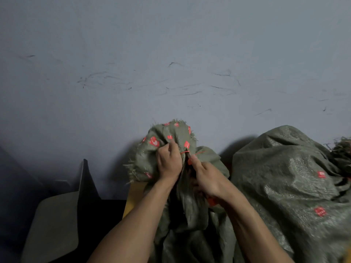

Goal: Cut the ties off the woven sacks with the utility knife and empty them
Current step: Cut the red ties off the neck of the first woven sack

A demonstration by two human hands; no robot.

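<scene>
Head view looks down on an olive-green woven plastic sack [191, 209] printed with small red marks, standing against a scuffed grey painted wall [171, 63]. Its frayed mouth is bunched into a neck at the top, and a thin red tie [185, 152] is cinched around that neck.

On the left side of this sack's neck, the left hand [168, 162] is closed on the gathered fabric, fingers curled into the folds just above the tie. On the right side of the neck, the right hand [210, 179] is wrapped around an orange-bodied utility knife [211, 201], thumb stretched forward towards the tie. Most of the knife is hidden in the fist. Only orange bits show below the palm and by the thumb tip, and the blade cannot be made out.

Right of the tied sack, touching it, lies a second olive-green woven sack [284, 177], bulky and full, with the same red marks. Left of the tied sack, a grey-brown cardboard flap [55, 224] juts up, and a strip of yellowish cardboard [133, 194] shows just beside the sack under the left forearm.
</scene>
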